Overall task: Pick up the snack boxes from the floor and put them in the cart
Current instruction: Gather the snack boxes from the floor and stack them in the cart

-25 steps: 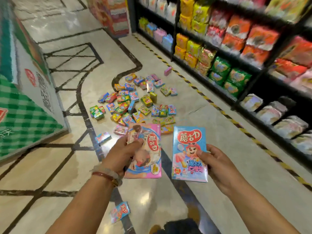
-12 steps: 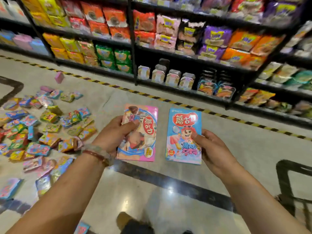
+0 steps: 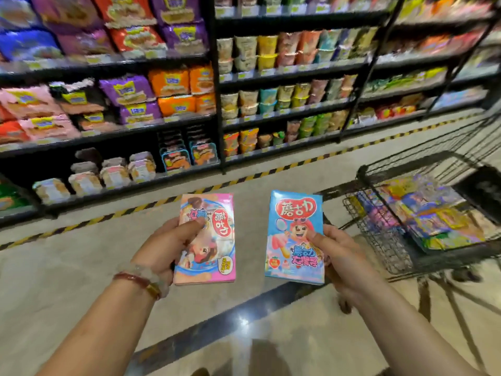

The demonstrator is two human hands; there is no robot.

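Beside stocked shelves (image 3: pixel 284 109), wire cart (image 3: pixel 385 240) holds colourful snack boxes (image 3: pixel 433 215).

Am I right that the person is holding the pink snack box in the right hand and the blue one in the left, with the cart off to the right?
Not quite: the head view shows the pink snack box in the left hand and the blue snack box in the right hand. The cart is indeed off to the right.

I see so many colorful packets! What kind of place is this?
Most likely a supermarket or snack shop. Tall shelves are packed with bagged and cup snacks, a wire cart stands on the right with boxes inside, and yellow-black tape lines the aisle floor.
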